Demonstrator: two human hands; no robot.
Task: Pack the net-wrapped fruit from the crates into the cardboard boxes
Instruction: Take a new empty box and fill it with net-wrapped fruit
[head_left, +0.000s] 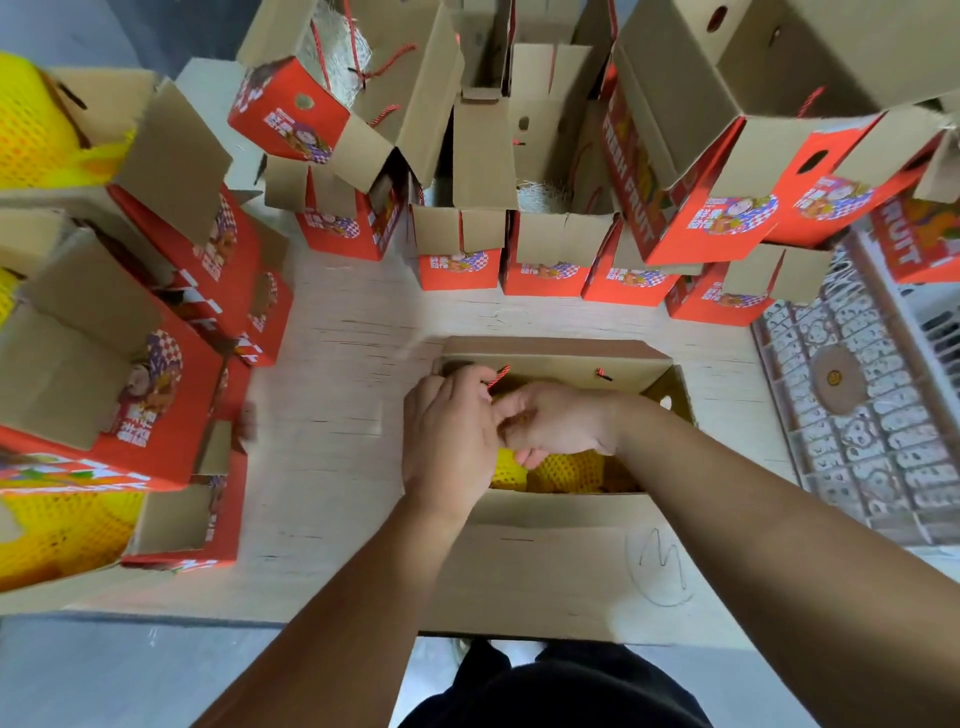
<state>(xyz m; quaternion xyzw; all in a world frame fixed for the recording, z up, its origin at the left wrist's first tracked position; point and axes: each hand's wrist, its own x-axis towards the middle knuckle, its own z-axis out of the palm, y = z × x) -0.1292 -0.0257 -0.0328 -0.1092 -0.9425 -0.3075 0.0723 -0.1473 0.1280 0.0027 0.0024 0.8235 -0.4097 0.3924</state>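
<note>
Pinching the red cord (496, 376), left hand (449, 436) works; right hand (556, 421) grips soft, bruisable net-wrapped fruit (569, 470) inside the cardboard box (561, 571).

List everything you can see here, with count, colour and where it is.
open box: one, brown cardboard, table centre, below the hands
netted fruit: several, yellow, inside the open box
cord handle: one, red, at the box's far flap, by the left fingers
printed boxes: many, red and brown, stacked along the back and left, some on their sides
netted fruit in left boxes: yellow, number unclear
table: one, pale wood
crate: one, white lattice, right
left hand: over the box's left edge
right hand: over the box, fingers curled
</note>
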